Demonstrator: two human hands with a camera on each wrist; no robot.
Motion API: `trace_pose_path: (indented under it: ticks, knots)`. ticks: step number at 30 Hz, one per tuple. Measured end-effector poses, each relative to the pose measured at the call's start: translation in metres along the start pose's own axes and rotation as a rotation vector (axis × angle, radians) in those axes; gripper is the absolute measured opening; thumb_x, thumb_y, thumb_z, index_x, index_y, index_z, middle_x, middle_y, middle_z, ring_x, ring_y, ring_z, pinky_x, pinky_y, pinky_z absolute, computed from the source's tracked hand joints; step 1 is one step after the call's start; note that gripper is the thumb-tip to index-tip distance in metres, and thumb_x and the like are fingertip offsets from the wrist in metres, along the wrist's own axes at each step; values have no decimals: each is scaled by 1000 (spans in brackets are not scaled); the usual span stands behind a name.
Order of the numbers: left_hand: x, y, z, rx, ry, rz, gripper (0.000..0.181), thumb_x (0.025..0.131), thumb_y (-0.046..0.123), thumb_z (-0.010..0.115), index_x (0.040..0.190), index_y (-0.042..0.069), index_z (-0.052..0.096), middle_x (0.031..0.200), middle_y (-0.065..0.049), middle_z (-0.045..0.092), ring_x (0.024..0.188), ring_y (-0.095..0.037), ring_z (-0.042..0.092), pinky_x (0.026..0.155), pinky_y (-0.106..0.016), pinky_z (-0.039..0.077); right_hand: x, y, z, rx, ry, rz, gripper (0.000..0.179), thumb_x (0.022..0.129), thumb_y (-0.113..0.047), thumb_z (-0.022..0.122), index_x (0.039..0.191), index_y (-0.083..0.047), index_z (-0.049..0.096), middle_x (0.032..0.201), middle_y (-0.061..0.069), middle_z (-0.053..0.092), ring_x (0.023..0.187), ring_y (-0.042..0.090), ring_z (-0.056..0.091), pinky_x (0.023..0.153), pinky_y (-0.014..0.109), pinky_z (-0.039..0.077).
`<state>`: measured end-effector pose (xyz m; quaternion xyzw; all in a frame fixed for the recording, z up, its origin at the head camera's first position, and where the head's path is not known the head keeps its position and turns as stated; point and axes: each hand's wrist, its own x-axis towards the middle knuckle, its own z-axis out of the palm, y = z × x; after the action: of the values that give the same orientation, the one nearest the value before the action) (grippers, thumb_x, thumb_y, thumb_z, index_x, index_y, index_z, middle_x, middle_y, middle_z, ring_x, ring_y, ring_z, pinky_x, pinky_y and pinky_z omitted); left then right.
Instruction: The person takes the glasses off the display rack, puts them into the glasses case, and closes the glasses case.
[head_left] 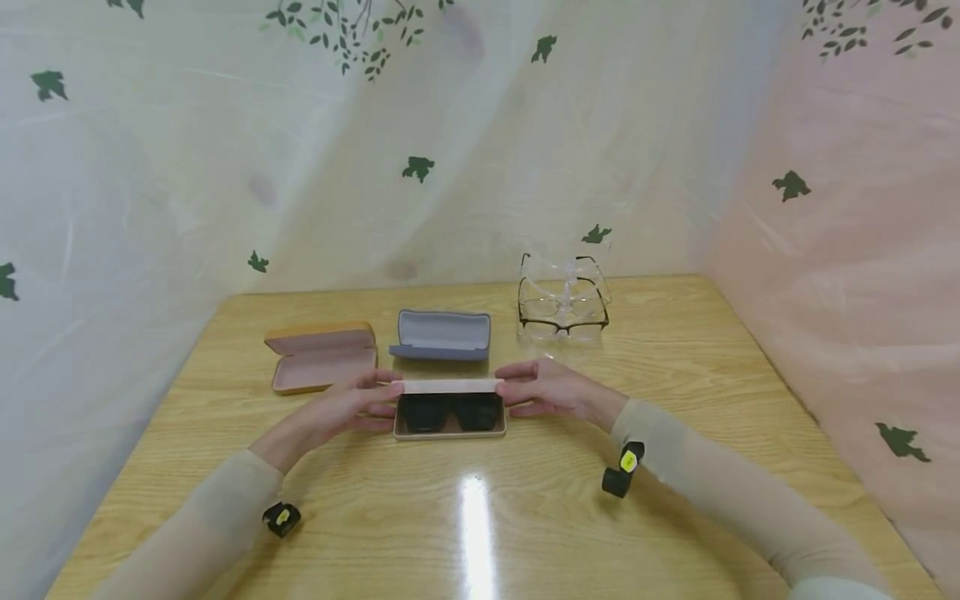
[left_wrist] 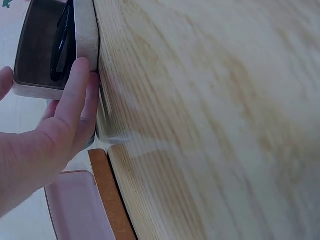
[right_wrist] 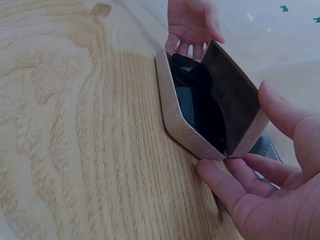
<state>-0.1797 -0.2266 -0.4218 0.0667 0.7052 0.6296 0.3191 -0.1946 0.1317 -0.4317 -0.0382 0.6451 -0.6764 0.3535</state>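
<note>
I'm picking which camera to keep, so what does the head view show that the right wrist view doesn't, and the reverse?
Only the head view: the orange case with a pink lining, the eyeglasses at the back and the sleeves.

Only the right wrist view: the lid's dark inner lining, which I can't make out in the head view.

Both: the left hand and right hand at opposite ends of the pale case, the sunglasses in it, and the wooden table.
</note>
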Motion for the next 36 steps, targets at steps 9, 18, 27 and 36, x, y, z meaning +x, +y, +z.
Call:
trace_pose_path:
  ticks: [9,18,27,36]
  knots:
    - [-2,-2,-1,-3,-19,7,64,102,26,63,148,-7,33,140,-28,49,121,-38,59,98,-46,53,-2,0,1,-34,2,-3,66,95,-10,72,150,6,41,151,24,44,124,31,58,101,44,51]
    - [-2,-5,-3,10,-33,40,68,99,19,68,150,-9,32,145,-28,40,123,-37,55,100,-47,52,-5,-1,2,-95,19,15,66,93,-11,76,150,1,45,151,19,45,121,24,60,100,39,52]
    - [-1,-8,-5,-13,-24,42,67,97,15,71,148,-10,35,144,-27,40,119,-31,58,98,-46,53,-4,1,1,-143,13,-10,67,92,-8,76,150,3,45,148,21,49,116,23,63,97,36,53]
    - [0,-10,-9,28,-24,53,65,92,15,77,144,-5,43,147,-24,38,111,-28,65,97,-42,54,-2,2,-1,-336,19,-51,72,85,-19,85,147,-3,51,140,15,58,127,29,56,98,36,53]
